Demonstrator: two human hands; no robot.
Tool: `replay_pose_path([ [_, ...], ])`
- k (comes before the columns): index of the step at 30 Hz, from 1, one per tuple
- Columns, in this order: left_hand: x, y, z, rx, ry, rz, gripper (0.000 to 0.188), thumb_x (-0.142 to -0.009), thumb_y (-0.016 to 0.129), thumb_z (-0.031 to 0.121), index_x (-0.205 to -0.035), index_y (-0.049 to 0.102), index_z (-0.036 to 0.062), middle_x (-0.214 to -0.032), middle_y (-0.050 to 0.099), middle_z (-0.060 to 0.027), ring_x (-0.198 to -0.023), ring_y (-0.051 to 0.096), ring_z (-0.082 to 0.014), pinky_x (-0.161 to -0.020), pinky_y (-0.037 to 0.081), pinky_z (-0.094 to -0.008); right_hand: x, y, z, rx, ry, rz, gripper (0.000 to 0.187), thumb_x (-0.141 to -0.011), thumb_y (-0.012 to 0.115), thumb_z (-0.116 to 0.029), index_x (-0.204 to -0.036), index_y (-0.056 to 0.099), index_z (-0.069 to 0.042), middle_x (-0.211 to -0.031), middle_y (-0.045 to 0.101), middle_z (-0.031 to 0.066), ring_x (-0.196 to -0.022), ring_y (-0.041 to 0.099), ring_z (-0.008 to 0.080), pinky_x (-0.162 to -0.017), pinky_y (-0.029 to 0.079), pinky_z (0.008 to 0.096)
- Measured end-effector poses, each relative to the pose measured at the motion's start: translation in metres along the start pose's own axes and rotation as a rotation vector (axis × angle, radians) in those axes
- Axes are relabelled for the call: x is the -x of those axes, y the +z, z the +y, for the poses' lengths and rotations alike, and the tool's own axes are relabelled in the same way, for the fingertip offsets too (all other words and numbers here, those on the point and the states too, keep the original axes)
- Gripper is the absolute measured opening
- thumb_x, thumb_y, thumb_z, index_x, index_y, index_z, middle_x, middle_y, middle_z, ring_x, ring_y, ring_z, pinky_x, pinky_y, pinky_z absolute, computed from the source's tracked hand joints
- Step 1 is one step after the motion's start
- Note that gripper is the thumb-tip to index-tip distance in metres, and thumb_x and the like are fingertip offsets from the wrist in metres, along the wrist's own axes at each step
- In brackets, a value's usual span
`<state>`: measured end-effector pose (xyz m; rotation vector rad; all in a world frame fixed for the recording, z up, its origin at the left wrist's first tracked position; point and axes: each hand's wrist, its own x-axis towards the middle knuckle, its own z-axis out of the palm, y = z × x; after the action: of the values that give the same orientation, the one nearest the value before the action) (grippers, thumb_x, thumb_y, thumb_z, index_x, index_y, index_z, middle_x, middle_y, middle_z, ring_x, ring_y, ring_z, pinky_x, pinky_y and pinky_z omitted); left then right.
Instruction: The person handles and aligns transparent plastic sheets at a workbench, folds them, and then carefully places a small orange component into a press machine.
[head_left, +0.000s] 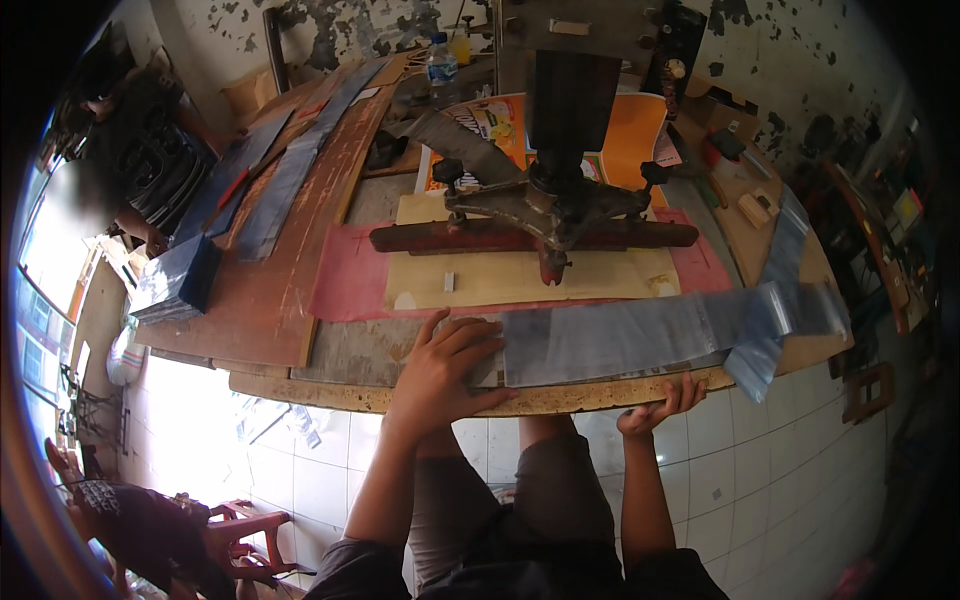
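Observation:
A long, clear bluish plastic film strip (620, 340) lies along the front of the worktable and folds over itself at the right end. My left hand (450, 365) rests flat by the strip's left end, its fingers apart and the thumb near the table edge. At the front edge, my right hand (665, 405) is turned up with loosely bent fingers touching the edge below the strip; nothing shows in it. Behind the strip, a dark metal press head (545, 205) with a long reddish bar (480, 238) stands over a yellow sheet (590, 278) and a pink sheet (350, 275).
To the left, a stack of plastic pieces (180, 280) and more film strips (300, 165) lie on a brown board (265, 300). Another person (140, 150) works there. A water bottle (441, 60) stands at the back. A red plastic chair (245, 530) is lower left.

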<state>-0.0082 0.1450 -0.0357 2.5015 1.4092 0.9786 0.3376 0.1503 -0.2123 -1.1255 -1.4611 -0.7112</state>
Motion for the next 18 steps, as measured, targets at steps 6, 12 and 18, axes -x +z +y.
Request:
replay_pose_path([
  [6, 0.0020, 0.0023, -0.0020, 0.015, -0.017, -0.004, 0.054, -0.070, 0.087, 0.042, -0.111, 0.075, 0.0089, -0.124, 0.069, -0.0055, -0.125, 0.061, -0.0260, -0.119, 0.033, -0.0572, 0.0007, -0.0014, -0.0004, -0.023, 0.014, -0.016, 0.053, -0.107, 0.028, -0.049, -0.135, 0.045, -0.008, -0.151, 0.038, 0.0208, -0.149, 0.022, 0.0450, -0.120, 0.013, 0.0672],
  [12, 0.0039, 0.0019, -0.0018, 0.007, -0.001, 0.006, 0.055, -0.069, 0.087, 0.041, -0.111, 0.075, 0.0085, -0.125, 0.069, -0.0055, -0.125, 0.061, -0.0260, -0.119, 0.033, -0.0572, -0.0008, -0.0053, -0.0036, -0.031, 0.033, -0.047, 0.051, -0.107, 0.030, -0.048, -0.134, 0.045, -0.007, -0.152, 0.038, 0.0220, -0.149, 0.022, 0.0455, -0.120, 0.011, 0.0675],
  [18, 0.0042, -0.0001, -0.0015, 0.012, -0.004, 0.002, 0.056, -0.067, 0.087, 0.036, -0.113, 0.074, 0.0084, -0.125, 0.068, -0.0058, -0.125, 0.060, -0.0261, -0.120, 0.031, -0.0571, -0.0015, -0.0049, -0.0038, -0.032, 0.030, -0.041, 0.051, -0.107, 0.029, -0.047, -0.134, 0.045, -0.006, -0.152, 0.038, 0.0226, -0.149, 0.022, 0.0457, -0.120, 0.011, 0.0672],
])
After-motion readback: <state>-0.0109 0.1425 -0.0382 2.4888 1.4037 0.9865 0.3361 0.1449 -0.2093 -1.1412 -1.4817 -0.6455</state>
